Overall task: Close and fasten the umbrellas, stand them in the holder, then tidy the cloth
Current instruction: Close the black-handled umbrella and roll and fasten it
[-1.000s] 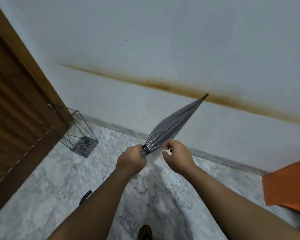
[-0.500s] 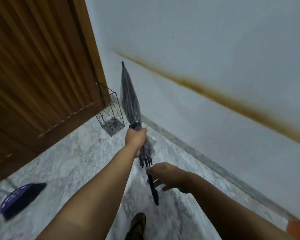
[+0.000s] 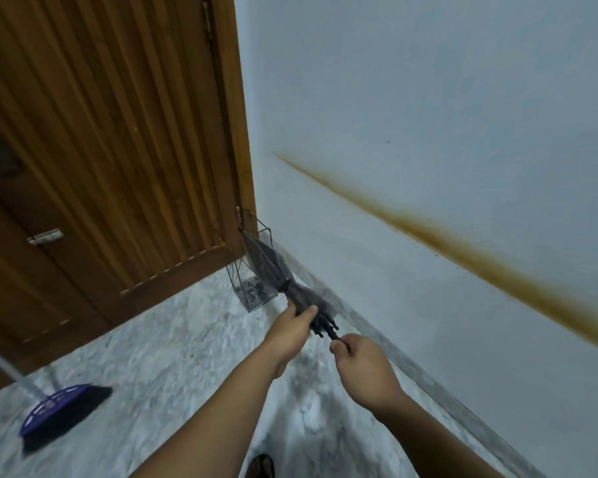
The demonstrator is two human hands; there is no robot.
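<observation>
Umbrella (image 3: 268,267) tip now lowered toward wire holder (image 3: 252,267), both hands gripping it, above marble floor (image 3: 173,339) by wooden door (image 3: 118,132).

Head cam, single view: faces fwd-down, hands near, room corner beyond.

Both bare forearms reach forward and up. The left hand (image 3: 292,327) is curled in a closed grip with its thumb lying on top. The right hand (image 3: 361,365), just beside and slightly lower, is fisted, knuckles up.
</observation>
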